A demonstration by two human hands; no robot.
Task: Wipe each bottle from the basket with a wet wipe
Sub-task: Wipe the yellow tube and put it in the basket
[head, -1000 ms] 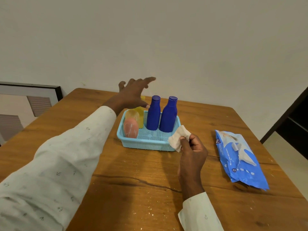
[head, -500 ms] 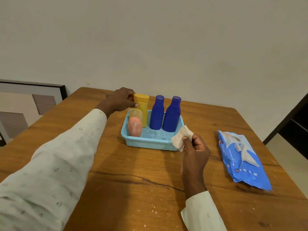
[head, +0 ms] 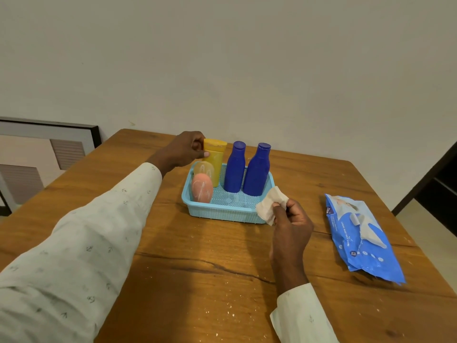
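The yellow bottle [head: 215,161] stands upright in the far left corner of the light blue basket [head: 223,212], and the left hand [head: 186,149] grips it near the cap, thumb on the front, fingers curled behind. Its lower part is hidden behind a pink bottle with a clear cap [head: 202,185], which stands just in front of it. To the right of the left hand, two dark blue bottles [head: 246,169] stand side by side in the basket, touching or nearly so; their bases are hard to make out through the mesh. The right hand [head: 291,225], nearer the person and by the basket's near right corner, pinches a crumpled wet wipe [head: 270,205] between thumb and fingers; the wipe overlaps the basket's rim. Well to the right of that hand, a blue wipes pack [head: 361,237] lies flat on the wooden table [head: 197,280]. Both sleeves are cut off by the picture's edge.
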